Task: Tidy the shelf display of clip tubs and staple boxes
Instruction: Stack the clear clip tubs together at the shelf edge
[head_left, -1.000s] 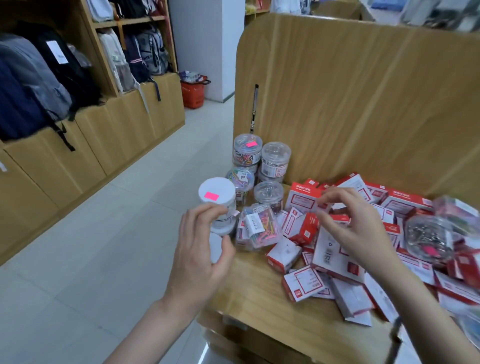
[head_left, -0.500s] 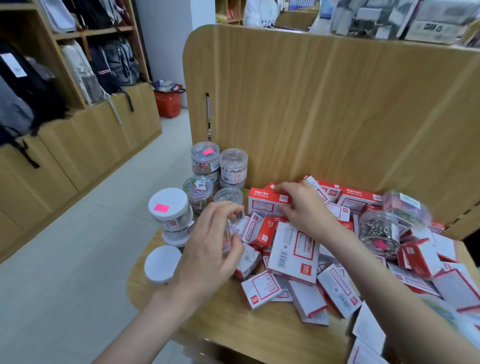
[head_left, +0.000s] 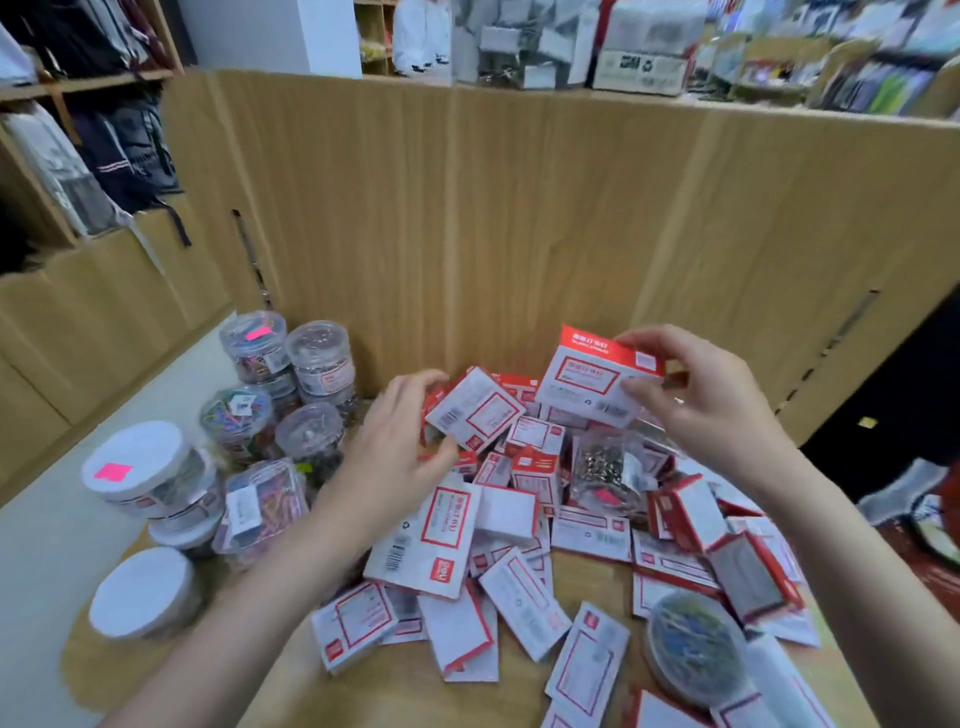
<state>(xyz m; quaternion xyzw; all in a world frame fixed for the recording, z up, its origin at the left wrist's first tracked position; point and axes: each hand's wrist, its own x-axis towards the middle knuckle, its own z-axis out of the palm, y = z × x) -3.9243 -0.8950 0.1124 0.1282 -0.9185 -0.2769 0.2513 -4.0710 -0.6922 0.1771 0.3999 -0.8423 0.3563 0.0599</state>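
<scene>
A heap of red-and-white staple boxes (head_left: 447, 540) covers the wooden shelf (head_left: 400, 691). My right hand (head_left: 711, 410) pinches one staple box (head_left: 597, 382) by its right end and holds it up above the heap, near the back panel. My left hand (head_left: 389, 462) reaches into the heap's left side, thumb and fingers curled round the left end of another tilted box (head_left: 478, 410). Clear clip tubs (head_left: 319, 358) stand stacked at the left, some with white lids (head_left: 137, 467). One tub (head_left: 262, 512) lies on its side by my left wrist.
A tub of silver clips (head_left: 605, 475) lies in the middle of the heap and another tub (head_left: 691, 647) at the front right. A tall wooden back panel (head_left: 519, 234) closes the shelf behind. The shelf's left edge drops to the shop floor (head_left: 47, 561).
My left hand left the tubs at the left and moved right into the box heap. My right hand picked a staple box out of the heap and raised it. The view shifted right.
</scene>
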